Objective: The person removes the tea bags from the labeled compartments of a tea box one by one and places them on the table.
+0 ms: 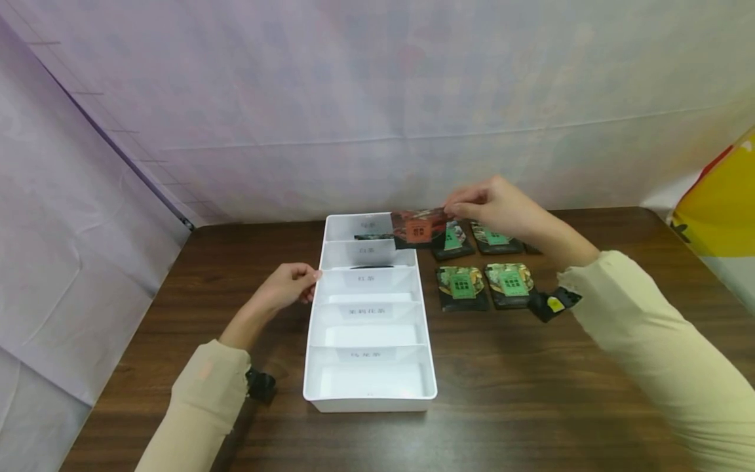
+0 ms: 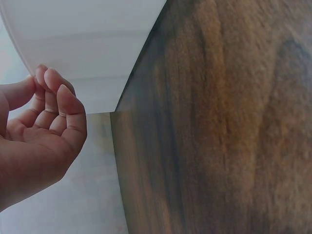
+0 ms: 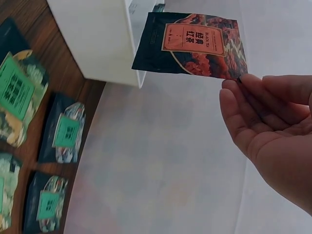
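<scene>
My right hand (image 1: 492,206) pinches a black tea sachet (image 1: 419,229) by one edge, above the back right of a long white divided box (image 1: 370,405). An orange-red label printed "BLACK TEA" faces up on the sachet in the right wrist view. At the box's left side, my left hand (image 1: 289,285) pinches the rim between thumb and curled fingers, beside the third compartment from the back. Dark packet edges show in the two rear compartments; the three front ones show bare white floors. Each divider carries a printed Chinese label.
Right of the box, several green-labelled tea sachets lie on the dark wooden table (image 1: 501,380), among them one sachet (image 1: 463,288) near the box wall. A pale cloth (image 1: 377,118) hangs behind the table. Something yellow and red (image 1: 716,203) stands at the far right.
</scene>
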The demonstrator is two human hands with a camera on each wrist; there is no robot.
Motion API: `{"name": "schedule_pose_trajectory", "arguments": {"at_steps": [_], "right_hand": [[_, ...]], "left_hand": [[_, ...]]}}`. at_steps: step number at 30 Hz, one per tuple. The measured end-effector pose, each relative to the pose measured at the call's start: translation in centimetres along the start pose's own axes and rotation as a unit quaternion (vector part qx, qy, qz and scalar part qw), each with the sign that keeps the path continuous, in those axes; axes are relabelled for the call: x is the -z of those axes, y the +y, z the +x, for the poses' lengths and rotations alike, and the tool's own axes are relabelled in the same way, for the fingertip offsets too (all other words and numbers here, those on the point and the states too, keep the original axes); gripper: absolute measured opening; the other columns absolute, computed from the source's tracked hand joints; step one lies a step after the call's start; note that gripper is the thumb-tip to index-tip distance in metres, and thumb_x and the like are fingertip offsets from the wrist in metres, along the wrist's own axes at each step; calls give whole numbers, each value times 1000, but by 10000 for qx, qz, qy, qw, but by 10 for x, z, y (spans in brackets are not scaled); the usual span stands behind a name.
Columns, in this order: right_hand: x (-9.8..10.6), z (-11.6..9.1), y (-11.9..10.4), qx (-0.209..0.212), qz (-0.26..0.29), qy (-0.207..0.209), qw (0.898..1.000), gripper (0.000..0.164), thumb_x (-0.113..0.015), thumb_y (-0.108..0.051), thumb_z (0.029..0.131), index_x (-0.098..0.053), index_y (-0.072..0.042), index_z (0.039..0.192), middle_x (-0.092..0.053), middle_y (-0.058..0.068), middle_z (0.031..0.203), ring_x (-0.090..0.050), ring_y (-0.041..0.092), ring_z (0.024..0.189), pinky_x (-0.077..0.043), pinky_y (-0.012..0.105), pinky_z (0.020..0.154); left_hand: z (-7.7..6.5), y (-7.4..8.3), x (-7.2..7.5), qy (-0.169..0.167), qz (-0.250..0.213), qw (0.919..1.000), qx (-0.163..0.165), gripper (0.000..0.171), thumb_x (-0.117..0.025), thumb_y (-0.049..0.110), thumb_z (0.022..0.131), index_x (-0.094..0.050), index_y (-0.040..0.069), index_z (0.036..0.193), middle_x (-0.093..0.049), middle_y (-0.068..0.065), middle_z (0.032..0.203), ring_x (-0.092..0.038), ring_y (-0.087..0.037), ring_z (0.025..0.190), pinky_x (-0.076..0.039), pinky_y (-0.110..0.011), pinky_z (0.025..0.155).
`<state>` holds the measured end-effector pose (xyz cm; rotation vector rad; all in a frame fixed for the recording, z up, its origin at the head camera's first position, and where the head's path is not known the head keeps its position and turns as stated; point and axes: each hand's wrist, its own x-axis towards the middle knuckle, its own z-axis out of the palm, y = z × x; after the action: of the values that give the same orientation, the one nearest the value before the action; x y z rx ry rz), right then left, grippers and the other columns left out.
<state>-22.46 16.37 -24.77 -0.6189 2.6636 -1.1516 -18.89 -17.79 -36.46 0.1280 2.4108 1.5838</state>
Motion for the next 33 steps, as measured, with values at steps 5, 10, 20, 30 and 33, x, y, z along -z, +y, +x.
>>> {"name": "schedule_pose_trajectory", "arguments": {"at_steps": [5, 10, 20, 30, 33], "right_hand": [[9, -8, 11, -116, -53, 122, 9998, 26, -54, -18, 93, -65, -2, 110, -53, 14, 125, -52, 28, 111, -41, 46, 90], [19, -15, 23, -152, -171, 235, 9995, 30, -55, -23, 93, -64, -3, 113, -52, 15, 126, -53, 28, 109, -42, 47, 88], [32, -29, 43, -403, -440, 379, 9975, 31, -51, -24, 95, -64, -2, 112, -56, 17, 120, -59, 11, 89, -48, 27, 66], [48, -46, 70, -740, -880, 550, 9918, 42, -49, -39, 93, -63, -7, 115, -60, 16, 115, -61, 19, 81, -48, 37, 62], [53, -52, 79, -747, -1016, 605, 9902, 43, -48, -41, 93, -63, -7, 115, -60, 15, 115, -60, 16, 92, -47, 45, 77]], "left_hand": [[0, 0, 0, -8, 13, 10000, 11, 20, -47, 9, 95, -54, -8, 85, -51, -4, 64, -50, -12, 60, -47, -28, 59], [0, 0, 0, 11, 36, 10000, 31, 21, -48, 9, 95, -54, -8, 85, -51, -4, 64, -50, -12, 60, -48, -30, 60], [1, -1, 0, 20, 14, 10000, 23, 21, -48, 9, 95, -53, -8, 85, -51, -4, 64, -50, -12, 60, -47, -27, 58], [1, -1, 0, 12, -7, 10000, 9, 21, -48, 9, 95, -53, -9, 85, -50, -4, 64, -50, -12, 59, -46, -27, 57], [0, -2, 0, 10, -16, 10000, -2, 21, -48, 9, 95, -53, -8, 84, -50, -5, 64, -50, -12, 59, -46, -27, 58]]}}
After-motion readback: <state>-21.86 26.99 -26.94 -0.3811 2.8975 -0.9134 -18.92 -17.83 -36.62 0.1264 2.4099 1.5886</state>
